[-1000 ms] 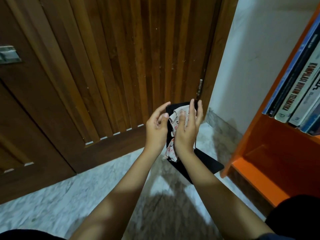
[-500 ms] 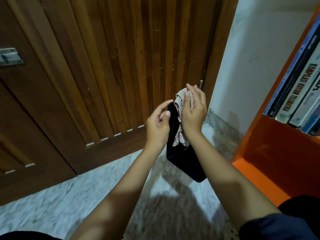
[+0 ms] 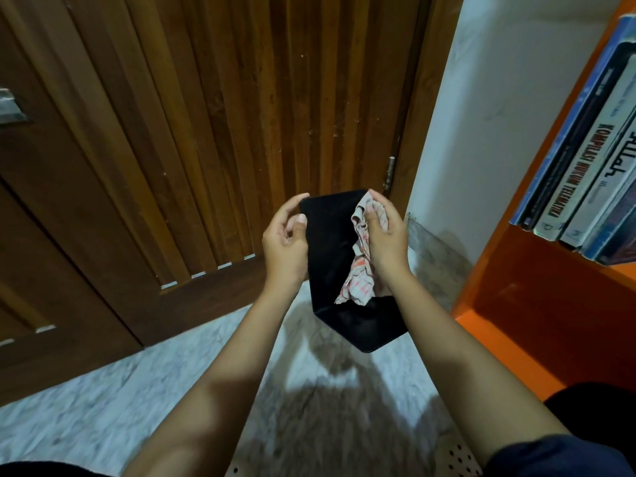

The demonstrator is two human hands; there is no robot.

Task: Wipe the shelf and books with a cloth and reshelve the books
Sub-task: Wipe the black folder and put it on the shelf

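Cloth (image 3: 358, 284), bunched in right hand (image 3: 382, 235), presses bent black bookend (image 3: 327, 242) pinched by left hand (image 3: 285, 242).

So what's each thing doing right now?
Black bookend: off the floor, held at its top edge by the left hand.
Cloth: crumpled, gripped by the right hand against the bookend.
Books: standing tilted on the orange shelf.
Wooden door: shut.

Left hand (image 3: 285, 242), right hand (image 3: 385, 242) bare; forearms bare; dark navy sleeve (image 3: 557, 457) on right upper arm.
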